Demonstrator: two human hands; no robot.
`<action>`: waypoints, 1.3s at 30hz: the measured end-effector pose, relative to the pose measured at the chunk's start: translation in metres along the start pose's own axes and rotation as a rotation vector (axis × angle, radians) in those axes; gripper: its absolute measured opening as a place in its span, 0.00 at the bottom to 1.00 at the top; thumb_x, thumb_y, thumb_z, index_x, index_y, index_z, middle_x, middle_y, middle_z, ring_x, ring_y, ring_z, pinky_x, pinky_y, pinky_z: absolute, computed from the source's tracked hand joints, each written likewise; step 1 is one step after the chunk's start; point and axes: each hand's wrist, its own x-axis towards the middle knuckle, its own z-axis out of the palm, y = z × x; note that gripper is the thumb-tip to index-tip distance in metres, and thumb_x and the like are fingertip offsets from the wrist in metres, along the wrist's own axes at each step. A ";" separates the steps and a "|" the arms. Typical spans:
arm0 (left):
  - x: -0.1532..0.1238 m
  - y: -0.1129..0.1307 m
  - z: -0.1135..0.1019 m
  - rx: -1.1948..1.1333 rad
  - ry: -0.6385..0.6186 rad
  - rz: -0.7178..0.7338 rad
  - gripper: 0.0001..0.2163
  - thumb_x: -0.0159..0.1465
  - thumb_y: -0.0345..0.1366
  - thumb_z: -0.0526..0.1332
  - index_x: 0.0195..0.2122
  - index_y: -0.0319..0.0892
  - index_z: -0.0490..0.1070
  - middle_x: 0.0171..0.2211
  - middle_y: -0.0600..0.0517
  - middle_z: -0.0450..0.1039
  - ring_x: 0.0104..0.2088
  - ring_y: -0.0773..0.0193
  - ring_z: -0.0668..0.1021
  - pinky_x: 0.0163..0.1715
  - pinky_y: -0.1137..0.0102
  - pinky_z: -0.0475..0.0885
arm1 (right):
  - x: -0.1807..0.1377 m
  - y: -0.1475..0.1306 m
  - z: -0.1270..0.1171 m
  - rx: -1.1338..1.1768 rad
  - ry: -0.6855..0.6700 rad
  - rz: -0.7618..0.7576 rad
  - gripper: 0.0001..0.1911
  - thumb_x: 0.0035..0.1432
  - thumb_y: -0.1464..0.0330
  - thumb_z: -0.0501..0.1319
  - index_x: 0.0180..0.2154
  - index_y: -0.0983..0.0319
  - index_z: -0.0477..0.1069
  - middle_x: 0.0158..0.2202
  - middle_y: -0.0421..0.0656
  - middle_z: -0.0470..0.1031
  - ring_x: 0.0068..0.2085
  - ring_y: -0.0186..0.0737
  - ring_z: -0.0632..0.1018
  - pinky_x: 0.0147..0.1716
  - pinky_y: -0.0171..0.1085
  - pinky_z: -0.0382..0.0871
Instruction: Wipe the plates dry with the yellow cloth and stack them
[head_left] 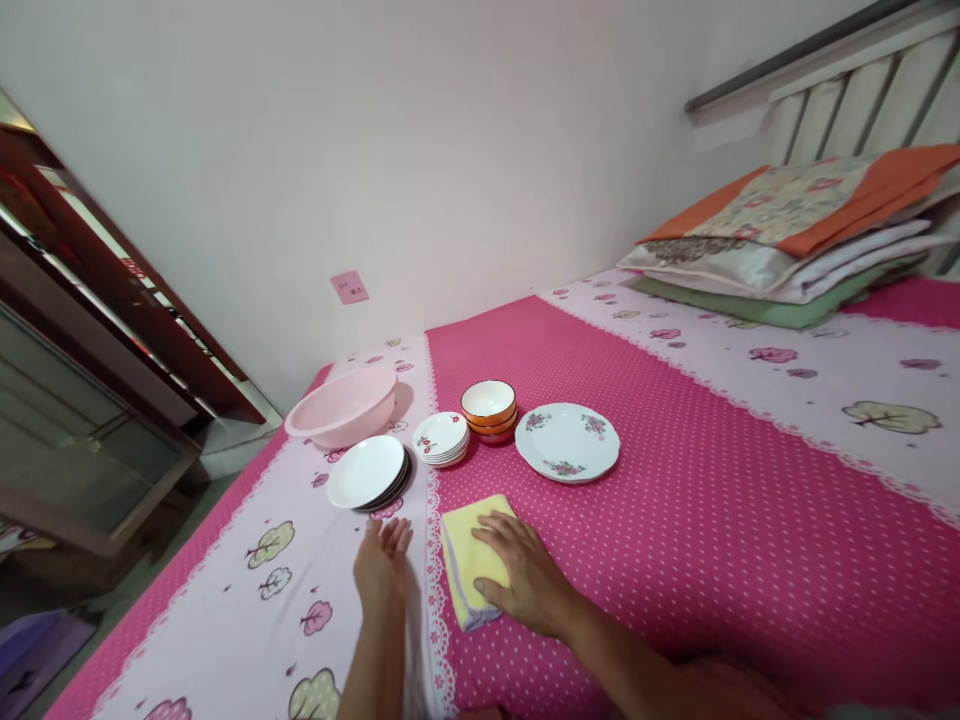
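A folded yellow cloth with a lilac edge lies on the bed. My right hand rests on top of it, fingers spread and touching its surface. To the left of the cloth, my left hand is just above the sheet with loosely bent fingers and nothing visible in it. Just beyond it sits a stack of plates, white on top with dark ones below. Farther back are a stack of small flowered dishes, stacked orange bowls with white insides, and a large white flowered plate.
A pink plastic basin stands at the back left of the bed. Folded bedding and pillows are piled at the far right by the headboard. A white wall closes off the back. A glass-fronted cabinet stands left.
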 end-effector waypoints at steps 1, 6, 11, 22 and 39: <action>0.013 0.009 0.001 -0.020 0.029 -0.043 0.10 0.74 0.40 0.55 0.45 0.39 0.70 0.34 0.47 0.77 0.36 0.59 0.84 0.42 0.61 0.82 | 0.001 -0.001 -0.001 0.009 0.001 0.004 0.32 0.58 0.61 0.66 0.63 0.59 0.69 0.69 0.48 0.66 0.70 0.53 0.63 0.70 0.51 0.53; 0.060 0.042 0.011 0.021 0.162 -0.206 0.13 0.71 0.43 0.62 0.50 0.39 0.72 0.41 0.50 0.76 0.34 0.65 0.80 0.32 0.67 0.79 | 0.005 -0.002 -0.005 0.044 0.011 0.004 0.30 0.58 0.61 0.66 0.61 0.60 0.70 0.67 0.49 0.68 0.69 0.52 0.63 0.69 0.49 0.53; 0.077 0.054 0.014 0.163 0.203 -0.277 0.15 0.70 0.41 0.64 0.54 0.40 0.72 0.49 0.47 0.76 0.41 0.60 0.80 0.38 0.62 0.80 | 0.005 -0.001 -0.003 0.067 0.041 -0.003 0.29 0.58 0.61 0.66 0.61 0.59 0.71 0.66 0.48 0.69 0.68 0.51 0.64 0.68 0.48 0.54; 0.073 0.073 -0.003 0.204 0.128 -0.260 0.17 0.70 0.42 0.64 0.56 0.41 0.71 0.54 0.45 0.75 0.47 0.56 0.80 0.45 0.56 0.80 | 0.005 0.004 0.002 0.063 0.065 -0.020 0.27 0.59 0.61 0.65 0.60 0.57 0.71 0.65 0.49 0.69 0.67 0.53 0.65 0.67 0.50 0.55; -0.069 0.113 0.044 -0.469 -0.035 0.235 0.16 0.55 0.27 0.62 0.46 0.42 0.73 0.46 0.50 0.81 0.51 0.56 0.81 0.53 0.61 0.80 | 0.004 0.002 0.003 0.036 0.085 -0.035 0.26 0.59 0.63 0.66 0.59 0.57 0.70 0.64 0.48 0.70 0.66 0.51 0.66 0.67 0.49 0.56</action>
